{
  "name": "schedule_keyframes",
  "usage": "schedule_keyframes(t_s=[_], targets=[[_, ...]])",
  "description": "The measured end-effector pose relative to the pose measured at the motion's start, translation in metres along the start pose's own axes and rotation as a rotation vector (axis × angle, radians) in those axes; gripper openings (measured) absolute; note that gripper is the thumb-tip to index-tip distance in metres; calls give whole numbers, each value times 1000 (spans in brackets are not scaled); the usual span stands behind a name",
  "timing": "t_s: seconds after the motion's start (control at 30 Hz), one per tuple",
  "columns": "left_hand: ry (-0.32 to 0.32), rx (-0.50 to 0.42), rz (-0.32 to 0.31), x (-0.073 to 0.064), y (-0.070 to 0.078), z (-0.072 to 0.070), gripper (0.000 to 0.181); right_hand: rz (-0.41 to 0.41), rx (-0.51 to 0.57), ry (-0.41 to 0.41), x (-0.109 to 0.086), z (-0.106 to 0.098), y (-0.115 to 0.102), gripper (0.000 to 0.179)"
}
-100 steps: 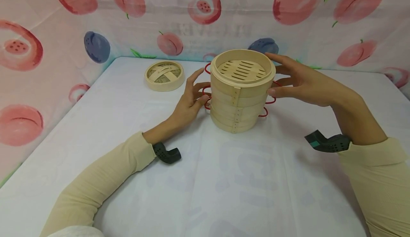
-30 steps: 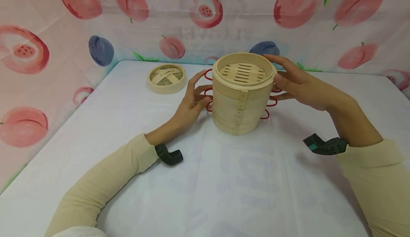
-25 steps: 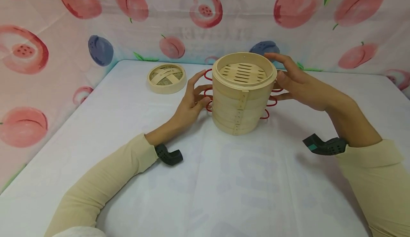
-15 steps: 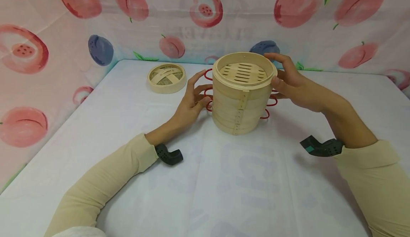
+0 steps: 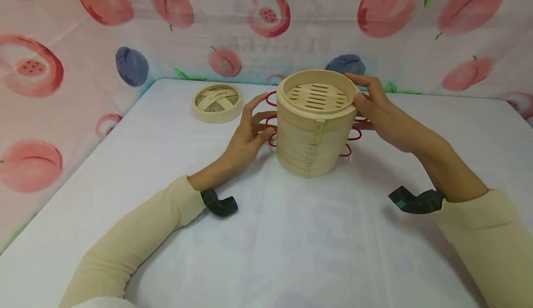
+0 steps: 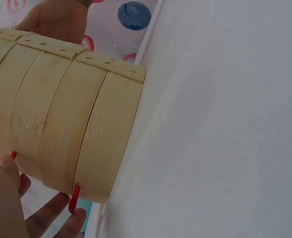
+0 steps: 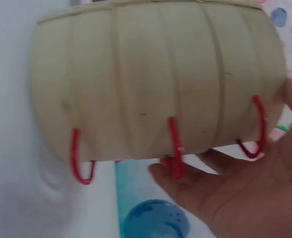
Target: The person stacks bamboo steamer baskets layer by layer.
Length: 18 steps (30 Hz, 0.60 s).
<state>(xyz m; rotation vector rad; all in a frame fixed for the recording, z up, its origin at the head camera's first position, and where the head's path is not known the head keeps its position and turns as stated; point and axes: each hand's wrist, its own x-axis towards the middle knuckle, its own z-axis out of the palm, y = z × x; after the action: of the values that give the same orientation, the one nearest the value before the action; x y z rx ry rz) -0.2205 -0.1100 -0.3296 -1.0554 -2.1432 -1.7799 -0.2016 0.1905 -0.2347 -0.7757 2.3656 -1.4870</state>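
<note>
A round bamboo steamer (image 5: 297, 141) of stacked tiers stands upright on the white table, its top tier uncovered and showing a slotted base (image 5: 318, 96). Red loop handles (image 5: 355, 133) stick out from both sides. My left hand (image 5: 244, 138) holds the stack's left side, thumb and fingers by the lower red loops; in the left wrist view a red handle (image 6: 74, 198) lies at its fingertips. On the right, my right hand (image 5: 385, 116) grips the top tier, thumb at the front of the rim and index finger behind. Its other fingers are partly hidden by the steamer.
A bamboo lid (image 5: 216, 113) with a woven top and crossed strips lies at the back left of the table. A fruit-print cloth (image 5: 300, 21) hangs behind and along the left side. White cloth (image 5: 308, 243) covers the table.
My right hand has shifted slightly left and closed in on the top tier's rim, its thumb moving from lower down up to the rim. The left hand and the lid stay put.
</note>
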Motion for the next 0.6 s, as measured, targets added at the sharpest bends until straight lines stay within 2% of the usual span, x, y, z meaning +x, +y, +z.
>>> schedule_keyframes(t_s=[0.1,0.2,0.27,0.4,0.47,0.53,0.6], targets=[[3,36,-5,0,2,-3,69,-30,91,62,0,6,6,55],[20,65,7,2,6,-12,64,-84,197,128,1,13,13,55],[54,87,25,4,9,-24,57,-131,289,165,3,18,18,57],[171,181,27,7,10,-56,43,-229,448,230,7,25,29,62],[224,254,-11,8,8,-74,44,-272,479,251,9,28,33,63],[263,307,-79,7,4,-90,51,-305,495,262,9,29,36,63],[283,322,-184,7,-1,-104,65,-324,509,270,9,29,38,62]])
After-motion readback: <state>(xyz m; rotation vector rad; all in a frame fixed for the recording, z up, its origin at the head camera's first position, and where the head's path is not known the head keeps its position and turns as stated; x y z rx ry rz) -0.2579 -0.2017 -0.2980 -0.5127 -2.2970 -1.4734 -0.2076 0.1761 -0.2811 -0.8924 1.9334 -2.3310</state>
